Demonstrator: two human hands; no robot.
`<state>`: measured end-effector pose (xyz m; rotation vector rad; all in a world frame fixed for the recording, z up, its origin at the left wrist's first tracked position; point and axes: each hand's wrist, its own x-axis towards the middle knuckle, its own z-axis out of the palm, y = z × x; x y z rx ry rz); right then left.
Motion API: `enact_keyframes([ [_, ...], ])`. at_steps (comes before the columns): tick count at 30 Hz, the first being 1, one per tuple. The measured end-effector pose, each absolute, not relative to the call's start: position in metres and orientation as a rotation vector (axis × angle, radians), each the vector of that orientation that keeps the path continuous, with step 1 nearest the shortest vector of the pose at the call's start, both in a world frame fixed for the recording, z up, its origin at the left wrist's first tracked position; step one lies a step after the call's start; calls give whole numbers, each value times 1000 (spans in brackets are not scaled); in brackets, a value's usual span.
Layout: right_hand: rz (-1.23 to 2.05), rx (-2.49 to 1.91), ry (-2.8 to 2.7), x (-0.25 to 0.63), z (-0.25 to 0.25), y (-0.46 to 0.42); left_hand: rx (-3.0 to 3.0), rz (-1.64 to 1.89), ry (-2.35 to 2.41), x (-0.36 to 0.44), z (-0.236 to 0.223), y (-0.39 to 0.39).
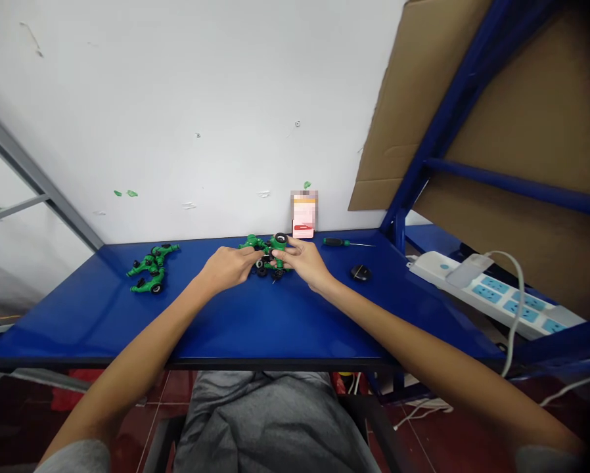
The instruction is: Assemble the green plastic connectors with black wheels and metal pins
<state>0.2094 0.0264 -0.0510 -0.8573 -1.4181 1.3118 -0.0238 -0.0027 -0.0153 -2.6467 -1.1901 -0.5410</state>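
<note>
My right hand (307,261) holds a green plastic hose fitting (279,246) upright between thumb and fingers. Its top end shows a black ring around a pale centre. Close on its left, my left hand (228,268) has its fingers pressed together at the fitting's side; whatever they pinch is hidden. Behind and below the fingertips lie more green fittings (251,241) and small black and white round parts (261,270) on the blue table (265,328).
Several green branched fittings with black knobs (150,268) lie at the table's left. A screwdriver (337,242) and a small black object (361,272) lie to the right. A card (303,217) leans on the wall. Farther right is a white power strip (492,292) with a cable.
</note>
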Motion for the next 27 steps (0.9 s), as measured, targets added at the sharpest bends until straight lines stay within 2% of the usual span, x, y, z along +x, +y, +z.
enact_keyframes([
  [5,1036,-778,-1575,209,-57,24,-3182,-1146,-1790,-27,-11,7],
  [9,910,-754,-1719,211,-55,28,-3368,-1361,-2344,-32,-6,10],
  [14,1082,-818,-1564,212,-62,43,-3194,-2083,-2234,-26,-6,8],
  [17,1243,-839,-1414,211,-64,46,-3109,-2277,-2010,-23,-10,9],
  [22,1322,-829,-1300,216,-56,46,-2994,-2265,-1679,-20,-17,13],
  [24,1331,-833,-1289,218,-54,46,-2988,-2088,-1613,-22,-18,13],
  [27,1336,-844,-1272,220,-55,48,-2932,-1625,-1531,-28,-18,13],
])
